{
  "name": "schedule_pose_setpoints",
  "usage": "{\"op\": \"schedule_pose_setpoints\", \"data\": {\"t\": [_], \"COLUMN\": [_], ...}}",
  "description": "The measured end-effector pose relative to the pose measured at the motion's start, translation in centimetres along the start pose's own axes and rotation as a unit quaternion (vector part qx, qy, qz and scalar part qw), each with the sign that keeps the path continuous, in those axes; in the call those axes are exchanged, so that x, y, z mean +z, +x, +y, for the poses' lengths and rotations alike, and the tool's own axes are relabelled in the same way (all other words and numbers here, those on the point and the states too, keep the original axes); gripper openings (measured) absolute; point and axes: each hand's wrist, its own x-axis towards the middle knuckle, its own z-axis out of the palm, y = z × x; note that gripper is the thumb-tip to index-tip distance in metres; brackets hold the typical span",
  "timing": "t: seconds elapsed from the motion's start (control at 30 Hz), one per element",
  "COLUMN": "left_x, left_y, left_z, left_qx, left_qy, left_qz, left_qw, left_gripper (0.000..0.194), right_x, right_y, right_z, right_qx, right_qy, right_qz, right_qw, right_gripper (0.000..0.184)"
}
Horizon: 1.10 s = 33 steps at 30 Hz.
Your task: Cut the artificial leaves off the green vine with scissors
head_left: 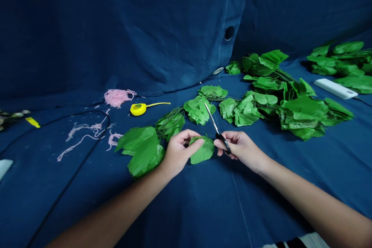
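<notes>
Between the thumb and fingers of my left hand (pixel 181 149) is a green artificial leaf (pixel 203 152), its broad part hanging toward me. My right hand (pixel 240 145) grips a pair of scissors (pixel 214 122) by its black handles. The silver blades point up and away to the left, looking closed, and stand apart from the held leaf. Left of my left hand lies a bunch of large green leaves (pixel 143 149). Just beyond both hands are smaller stacks of leaves (pixel 199 110) with thin stems.
A yellow tape measure (pixel 138 109) and a bundle of pink yarn (pixel 117 97) lie at the left, with loose strands nearby. A black cable (pixel 87 155) curves across the left side. At right are a large leaf pile (pixel 305 114) and a white power bank-like block (pixel 335 88).
</notes>
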Motion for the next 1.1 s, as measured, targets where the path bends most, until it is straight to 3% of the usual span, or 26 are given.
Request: {"op": "schedule_pose_setpoints", "data": {"t": [0.13,0.27,0.37,0.53,0.63,0.77,0.8,0.87,0.97,1.1], "left_x": [-0.1,0.1,0.2,0.2,0.1,-0.1,-0.1,0.0,0.4,0.6], "left_y": [-0.7,-1.8,-2.3,-2.5,-2.6,-2.3,-2.2,-1.7,-1.2,-1.0], "left_z": [0.9,1.7,1.8,1.8,1.8,1.7,1.6,1.5,1.1,0.7], "left_qx": [0.161,0.327,0.383,0.419,0.413,0.309,0.266,0.197,0.144,0.048], "left_qy": [0.141,0.292,0.342,0.366,0.353,0.231,0.204,0.189,0.214,0.152], "left_qz": [0.035,0.004,-0.023,-0.048,-0.071,-0.094,-0.101,-0.117,-0.118,-0.125], "left_qw": [0.976,0.899,0.858,0.829,0.836,0.918,0.937,0.955,0.959,0.979], "left_gripper": [0.006,0.016,0.018,0.019,0.018,0.076,0.078,0.061,0.035,0.023], "right_x": [0.2,0.4,0.5,0.7,0.8,0.6,0.6,0.5,0.4,0.4], "right_y": [-0.2,-0.3,-0.4,-0.6,-0.5,-0.4,-0.4,-0.5,-0.6,-0.5], "right_z": [0.2,0.2,0.1,-0.1,0.0,0.1,0.1,0.3,1.0,1.3], "right_qx": [0.009,-0.019,-0.032,-0.025,-0.036,-0.059,-0.067,-0.084,-0.105,-0.132], "right_qy": [0.003,0.044,0.054,0.064,0.084,0.084,0.074,0.051,-0.002,-0.027], "right_qz": [-0.033,-0.037,-0.032,-0.026,-0.035,-0.032,-0.032,-0.033,-0.026,0.002], "right_qw": [0.999,0.998,0.998,0.997,0.995,0.994,0.994,0.995,0.994,0.991], "right_gripper": [0.052,0.052,0.052,0.061,0.061,0.056,0.055,0.051,0.046,0.043]}}
